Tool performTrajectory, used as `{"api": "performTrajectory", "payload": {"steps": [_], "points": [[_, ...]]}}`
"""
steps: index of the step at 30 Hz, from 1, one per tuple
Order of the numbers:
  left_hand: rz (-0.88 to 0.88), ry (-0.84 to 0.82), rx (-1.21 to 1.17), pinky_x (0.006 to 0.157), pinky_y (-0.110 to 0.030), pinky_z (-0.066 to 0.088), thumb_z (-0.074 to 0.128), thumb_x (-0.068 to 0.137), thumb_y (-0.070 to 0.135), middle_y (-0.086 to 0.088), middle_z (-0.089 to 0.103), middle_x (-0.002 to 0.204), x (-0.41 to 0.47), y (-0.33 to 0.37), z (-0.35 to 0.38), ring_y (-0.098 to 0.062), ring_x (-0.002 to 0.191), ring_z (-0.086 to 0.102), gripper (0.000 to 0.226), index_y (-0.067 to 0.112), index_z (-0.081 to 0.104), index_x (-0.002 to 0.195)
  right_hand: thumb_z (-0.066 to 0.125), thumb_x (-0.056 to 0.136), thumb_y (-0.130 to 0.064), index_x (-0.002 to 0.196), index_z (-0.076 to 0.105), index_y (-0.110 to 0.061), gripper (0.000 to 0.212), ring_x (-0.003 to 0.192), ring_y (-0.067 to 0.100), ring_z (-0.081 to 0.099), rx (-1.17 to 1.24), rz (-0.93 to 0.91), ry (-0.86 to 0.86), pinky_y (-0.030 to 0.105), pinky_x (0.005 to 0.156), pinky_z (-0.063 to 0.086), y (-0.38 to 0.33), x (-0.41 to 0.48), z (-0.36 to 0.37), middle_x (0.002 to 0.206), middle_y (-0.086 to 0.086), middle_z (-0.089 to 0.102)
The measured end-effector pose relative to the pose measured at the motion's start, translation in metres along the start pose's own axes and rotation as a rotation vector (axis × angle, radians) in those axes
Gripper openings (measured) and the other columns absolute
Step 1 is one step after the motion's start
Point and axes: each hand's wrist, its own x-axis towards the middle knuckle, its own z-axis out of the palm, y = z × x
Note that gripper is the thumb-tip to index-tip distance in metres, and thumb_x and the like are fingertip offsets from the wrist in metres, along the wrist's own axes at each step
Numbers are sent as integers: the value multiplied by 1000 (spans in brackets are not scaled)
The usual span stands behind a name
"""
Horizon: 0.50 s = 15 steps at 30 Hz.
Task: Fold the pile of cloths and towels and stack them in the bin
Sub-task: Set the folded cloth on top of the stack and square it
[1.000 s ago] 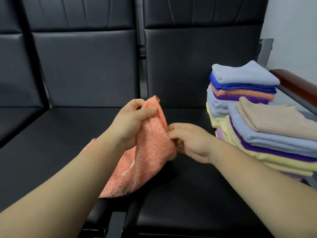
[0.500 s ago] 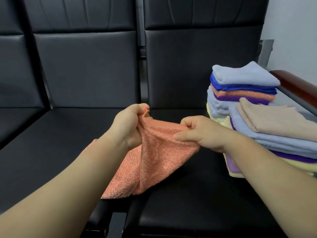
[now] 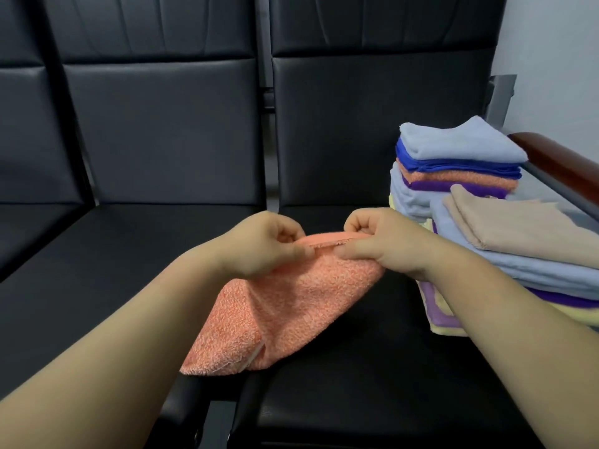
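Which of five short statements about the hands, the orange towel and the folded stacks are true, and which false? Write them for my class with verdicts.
1. Both the left hand and the right hand pinch the top edge of the orange towel. True.
2. The orange towel lies folded on a stack. False: it is held over the black seat.
3. A beige cloth tops the nearer stack. True.
4. A purple towel tops the farther stack. False: a light blue towel tops it.
5. The stacks sit in a bin. False: no bin shows; they stand on the seat.
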Motion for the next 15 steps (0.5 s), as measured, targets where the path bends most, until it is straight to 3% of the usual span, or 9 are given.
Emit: {"api": "performTrajectory", "payload": {"steps": [2,4,6,7,10,12,15], "points": [[6,23,-54,79,-26,55,70,94,44,5,70,98,-1,-1,-5,-5,85,67,17,29,76,89,84,84,-20,81,67,-16,18,73,13,57,151,-13,21,34,70,44,1,0,-1,75,-3,62],[56,70,148,98,-32,49,61,99,45,13,58,121,-3,-1,-9,-6,112,57,19,34,75,94,83,87,-21,84,70,-13,15,78,15,59,188,-68,101,35,74,47,1,-1,0,80,-1,65],[113,141,284,105,-32,41,54,103,39,11,51,132,-5,3,-11,-10,124,46,24,27,74,96,80,89,-21,86,72,-16,10,79,12,60,149,-171,202,34,74,49,-5,-2,1,80,-1,66],[127,172,281,100,-29,41,51,104,34,9,54,126,-6,6,-13,-9,117,50,28,21,71,90,79,91,-19,87,74,-18,6,81,12,61,166,-216,223,32,75,51,-9,-2,2,82,0,67],[94,257,159,68,-30,43,47,103,24,8,53,79,-12,16,-15,-8,71,50,34,11,52,72,75,94,-15,84,78,-29,18,85,9,65,336,-264,233,28,78,55,-23,-3,5,84,-6,73],[58,308,63,61,-31,38,47,102,21,5,44,68,-14,15,-16,-10,62,42,33,7,46,73,73,96,-18,80,78,-32,22,81,12,65,379,-209,265,31,70,55,-27,-4,4,83,-9,72],[33,359,-127,61,-30,39,47,105,26,7,45,67,-15,14,-15,-8,61,43,31,10,51,78,74,96,-29,82,75,-29,14,64,13,60,272,-85,204,31,52,50,-24,-11,2,73,-8,65]]}}
